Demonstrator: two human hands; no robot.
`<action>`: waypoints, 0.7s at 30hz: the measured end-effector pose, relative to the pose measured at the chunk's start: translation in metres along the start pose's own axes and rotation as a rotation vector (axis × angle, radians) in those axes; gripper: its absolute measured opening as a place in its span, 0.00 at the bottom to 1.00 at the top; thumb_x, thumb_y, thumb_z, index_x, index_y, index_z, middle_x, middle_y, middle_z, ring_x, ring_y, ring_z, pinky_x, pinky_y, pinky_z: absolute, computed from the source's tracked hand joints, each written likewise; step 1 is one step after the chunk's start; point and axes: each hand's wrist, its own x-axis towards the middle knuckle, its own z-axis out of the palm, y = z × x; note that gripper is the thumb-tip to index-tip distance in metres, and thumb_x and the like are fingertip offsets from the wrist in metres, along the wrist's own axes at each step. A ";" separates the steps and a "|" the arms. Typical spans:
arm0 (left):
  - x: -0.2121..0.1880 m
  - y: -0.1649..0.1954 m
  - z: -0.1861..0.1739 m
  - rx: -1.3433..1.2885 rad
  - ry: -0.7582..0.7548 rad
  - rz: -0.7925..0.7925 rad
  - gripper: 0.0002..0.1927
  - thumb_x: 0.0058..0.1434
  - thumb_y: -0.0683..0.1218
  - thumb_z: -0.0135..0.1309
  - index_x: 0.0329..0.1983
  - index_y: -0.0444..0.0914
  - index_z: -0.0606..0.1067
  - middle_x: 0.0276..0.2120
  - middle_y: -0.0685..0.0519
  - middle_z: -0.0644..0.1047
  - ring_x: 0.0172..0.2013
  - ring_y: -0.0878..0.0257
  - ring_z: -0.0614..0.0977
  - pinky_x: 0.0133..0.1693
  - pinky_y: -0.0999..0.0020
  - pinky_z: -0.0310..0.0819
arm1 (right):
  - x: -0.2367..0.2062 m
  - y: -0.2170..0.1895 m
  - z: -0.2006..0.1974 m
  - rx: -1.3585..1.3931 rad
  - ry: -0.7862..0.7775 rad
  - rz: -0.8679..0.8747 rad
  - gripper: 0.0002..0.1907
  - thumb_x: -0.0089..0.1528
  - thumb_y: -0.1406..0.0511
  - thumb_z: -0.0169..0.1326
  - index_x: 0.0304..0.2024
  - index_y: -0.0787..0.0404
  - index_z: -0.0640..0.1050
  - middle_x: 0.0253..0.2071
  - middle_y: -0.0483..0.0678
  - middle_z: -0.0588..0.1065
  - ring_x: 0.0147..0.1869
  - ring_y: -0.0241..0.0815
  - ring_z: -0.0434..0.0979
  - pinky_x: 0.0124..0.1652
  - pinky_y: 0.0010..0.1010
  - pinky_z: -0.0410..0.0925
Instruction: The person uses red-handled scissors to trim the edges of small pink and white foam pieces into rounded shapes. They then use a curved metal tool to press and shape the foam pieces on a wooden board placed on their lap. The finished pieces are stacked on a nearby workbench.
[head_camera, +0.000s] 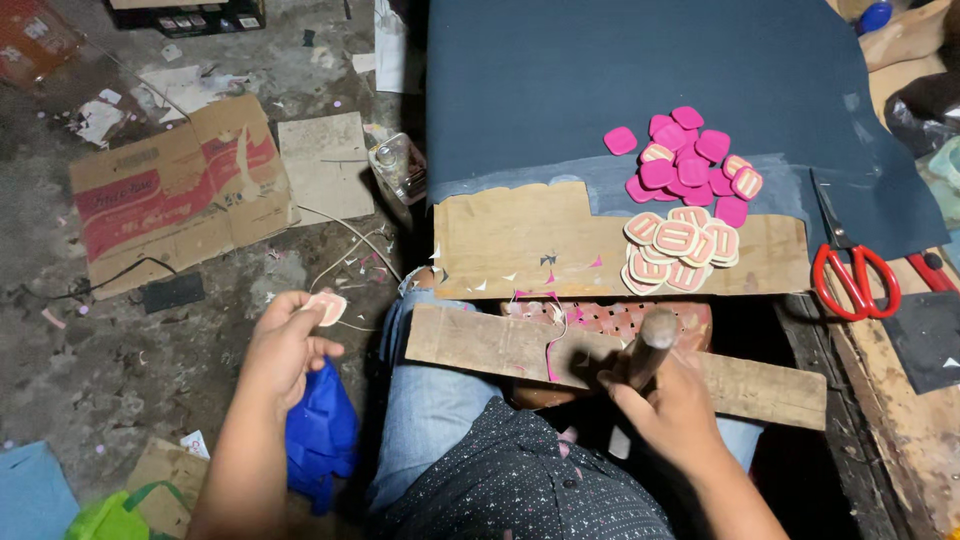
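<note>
Landmark: the wooden board (520, 350) lying across the person's lap.

Far left of the board, on the floor: two flattened cardboard pieces, one printed red (170, 190), one plain (325, 165). A blue bag (320, 430) sits on the floor just left of the lap.

Left hand (285, 345), left of the board and off its edge: fingers closed in a pinch on one small pink cut piece (327, 307), held up over the floor.

On the board itself: one strip of pink scrap (553, 345) draped over its middle.

Right hand (670, 405), at the board's near edge, right of centre: fingers wrapped tight round one wooden-handled tool (650, 350), its lower end hidden behind the hand.

Beyond the board: one brown sheet (500, 235) on dark blue material (620, 80). On that sheet, up and right of the board, one stack of ridged pale-pink pieces (680, 250), roughly eight to ten; overlaps prevent an exact count. Further back, one loose heap of plain magenta pieces (685, 155), about a dozen, one lying apart to the left.

Right of the board: one pair of red-handled scissors (850, 270).
</note>
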 end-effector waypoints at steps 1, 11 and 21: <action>-0.003 -0.005 -0.005 -0.030 -0.034 0.003 0.09 0.67 0.45 0.48 0.47 0.38 0.70 0.43 0.47 0.80 0.18 0.67 0.74 0.16 0.76 0.56 | 0.006 -0.006 -0.002 -0.095 0.018 -0.003 0.16 0.51 0.60 0.66 0.37 0.58 0.77 0.34 0.50 0.79 0.42 0.52 0.77 0.46 0.41 0.67; -0.031 -0.032 0.036 -0.250 -0.088 0.193 0.07 0.67 0.44 0.52 0.44 0.35 0.75 0.35 0.51 0.82 0.23 0.73 0.70 0.24 0.79 0.59 | 0.056 -0.021 -0.007 -0.585 -0.137 0.385 0.32 0.62 0.43 0.50 0.57 0.57 0.75 0.35 0.63 0.79 0.39 0.65 0.81 0.38 0.53 0.72; -0.045 -0.032 0.083 -0.089 -0.268 0.231 0.09 0.66 0.45 0.52 0.42 0.34 0.75 0.36 0.51 0.83 0.33 0.68 0.82 0.35 0.74 0.75 | 0.049 -0.035 -0.001 -0.501 0.164 0.077 0.23 0.61 0.51 0.57 0.50 0.59 0.78 0.40 0.59 0.78 0.42 0.61 0.78 0.40 0.50 0.71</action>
